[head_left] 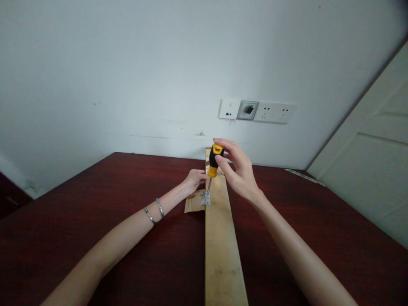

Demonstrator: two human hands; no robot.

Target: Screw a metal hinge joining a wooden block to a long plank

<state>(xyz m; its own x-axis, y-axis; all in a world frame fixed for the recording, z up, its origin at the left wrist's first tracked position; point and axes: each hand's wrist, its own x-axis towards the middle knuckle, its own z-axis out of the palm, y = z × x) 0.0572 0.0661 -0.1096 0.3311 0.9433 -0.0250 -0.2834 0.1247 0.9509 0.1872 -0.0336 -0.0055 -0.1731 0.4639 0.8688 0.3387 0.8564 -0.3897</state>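
Note:
A screwdriver with a yellow and black handle (214, 160) stands nearly upright, its steel shaft pointing down at a small metal hinge (206, 198). The hinge sits at the left edge of a long pale wooden board (222, 250). My right hand (238, 171) holds the handle with its fingertips from the right. My left hand (194, 179) reaches in from the left, its fingertips at the handle's lower end; I cannot tell whether they grip it. Under the hinge, a small piece of pale wood or cardboard (194, 202) lies against the board.
The board lies on a dark red wooden table (95, 199), its far end against a white wall. A white socket panel (256, 111) is on the wall above. A pale door (357, 148) stands at the right, and a thin strip (302, 176) lies at the table's far right.

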